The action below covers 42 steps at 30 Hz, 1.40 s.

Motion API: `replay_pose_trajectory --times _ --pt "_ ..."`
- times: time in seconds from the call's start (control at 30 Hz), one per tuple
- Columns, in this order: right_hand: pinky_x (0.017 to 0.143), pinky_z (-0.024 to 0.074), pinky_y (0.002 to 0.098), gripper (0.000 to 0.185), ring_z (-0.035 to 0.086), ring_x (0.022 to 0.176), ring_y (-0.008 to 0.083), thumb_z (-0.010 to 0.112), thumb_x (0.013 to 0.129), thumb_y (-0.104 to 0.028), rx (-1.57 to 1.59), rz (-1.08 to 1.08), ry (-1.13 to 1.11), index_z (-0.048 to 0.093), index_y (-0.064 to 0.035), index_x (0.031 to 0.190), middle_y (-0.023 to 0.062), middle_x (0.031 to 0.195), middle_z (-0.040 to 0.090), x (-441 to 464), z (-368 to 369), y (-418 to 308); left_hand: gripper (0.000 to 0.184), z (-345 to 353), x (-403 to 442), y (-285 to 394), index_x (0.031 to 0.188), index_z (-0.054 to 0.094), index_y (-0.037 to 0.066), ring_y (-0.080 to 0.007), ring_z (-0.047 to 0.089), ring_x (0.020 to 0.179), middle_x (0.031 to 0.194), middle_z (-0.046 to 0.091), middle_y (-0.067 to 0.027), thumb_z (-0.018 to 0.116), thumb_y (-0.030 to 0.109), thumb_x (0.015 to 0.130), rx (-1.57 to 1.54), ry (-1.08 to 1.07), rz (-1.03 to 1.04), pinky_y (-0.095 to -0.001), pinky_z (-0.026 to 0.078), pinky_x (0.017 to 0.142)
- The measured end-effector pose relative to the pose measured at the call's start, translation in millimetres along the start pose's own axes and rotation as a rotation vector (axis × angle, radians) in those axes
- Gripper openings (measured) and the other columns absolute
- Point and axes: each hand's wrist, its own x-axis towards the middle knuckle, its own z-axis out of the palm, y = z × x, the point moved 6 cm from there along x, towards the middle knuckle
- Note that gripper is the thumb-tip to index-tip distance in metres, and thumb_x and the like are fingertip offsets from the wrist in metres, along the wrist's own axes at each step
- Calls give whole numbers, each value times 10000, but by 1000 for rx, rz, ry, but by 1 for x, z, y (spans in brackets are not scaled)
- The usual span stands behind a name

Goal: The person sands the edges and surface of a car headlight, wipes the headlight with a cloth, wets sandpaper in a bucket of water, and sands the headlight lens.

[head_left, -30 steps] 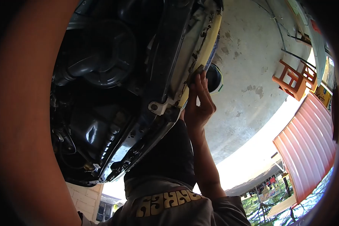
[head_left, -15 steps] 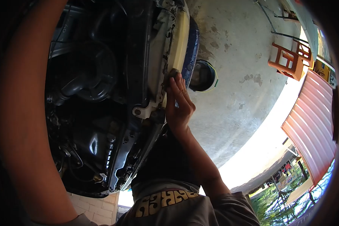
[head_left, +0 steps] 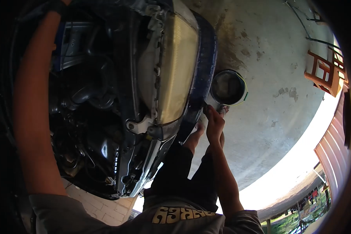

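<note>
My right hand is closed on a small dark pad-like piece, whose kind I cannot make out. It hangs beside the dark blue bumper, just short of a dark bucket with a yellow-green handle. The car's yellowed headlight lies to the left of this hand, apart from it. My left arm reaches up over the engine bay, with a dark band at the wrist. Only a sliver of my left hand shows at the top edge; its fingers are out of view.
The open engine bay fills the left side, with hoses and metal brackets. My feet stand on the concrete floor below the bumper. Reddish-brown plastic stools stand at the right, near a corrugated metal sheet.
My right hand has left the headlight and moved right and down toward the bucket, still closed on the dark piece. The view has shifted, showing more of the headlight and my legs.
</note>
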Motion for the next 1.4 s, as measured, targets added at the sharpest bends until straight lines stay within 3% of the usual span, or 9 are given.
replay_pose_trajectory --times 0.07,0.1,0.27,0.5,0.67,0.83,1.1,1.2,1.4 --pt "891 555 346 331 747 965 213 618 1038 -202 -45 33 158 724 31 1248 172 1062 787 76 -45 108 459 3 2 15 783 729 -66 -437 597 630 750 723 -207 535 291 995 -80 39 160 -508 491 654" --pt "867 560 349 319 742 994 204 635 1024 -175 9 18 195 728 39 1242 124 1024 793 119 -62 176 417 27 -2 -24 894 756 -40 -424 594 659 818 723 -194 477 240 1030 -504 -234 -249 -502 488 686" --pt "870 562 535 207 706 1028 443 621 946 -202 -632 -86 213 766 -57 975 203 971 761 293 -89 266 406 62 -2 9 883 747 -32 -376 594 675 802 699 -186 520 277 1018 -333 -160 -250 -480 480 687" --pt "828 586 543 201 727 975 441 622 923 -190 -896 -147 46 737 -29 955 238 972 743 366 -41 441 405 85 -17 18 866 735 -20 -309 595 696 780 665 -175 581 329 1001 -323 -150 -289 -449 469 690" --pt "721 581 289 285 734 860 139 661 985 -104 -365 -82 -154 721 -52 1258 61 1071 769 311 -60 394 414 25 8 -5 855 727 -12 -261 595 712 764 642 -167 624 366 988 -380 -129 -314 -427 461 692" --pt "904 594 382 301 723 1030 234 601 1075 -171 794 288 -124 671 20 1296 144 1175 741 193 -71 184 431 4 1 -9 814 704 -1 -211 572 703 726 601 -143 671 399 970 -430 -108 -310 -410 444 681" --pt "999 546 321 252 696 1184 228 664 1033 -102 592 -535 -132 710 45 1233 178 1287 724 43 38 -222 546 7 4 7 624 451 40 -178 314 541 581 345 -48 708 396 949 -256 -237 -274 -457 297 585" --pt "1123 489 445 313 573 1364 391 751 912 4 83 -932 56 733 4 1225 217 1419 631 -6 100 -245 556 -1 3 23 610 415 62 -181 274 529 580 297 -55 712 390 947 -210 -270 -404 -458 274 577" --pt "1181 439 474 317 535 1394 374 741 910 21 4 -796 61 744 1 1226 229 1448 600 -57 106 -209 584 3 2 20 610 347 81 -166 239 526 588 232 -43 717 372 956 -357 -244 -360 -452 251 579"
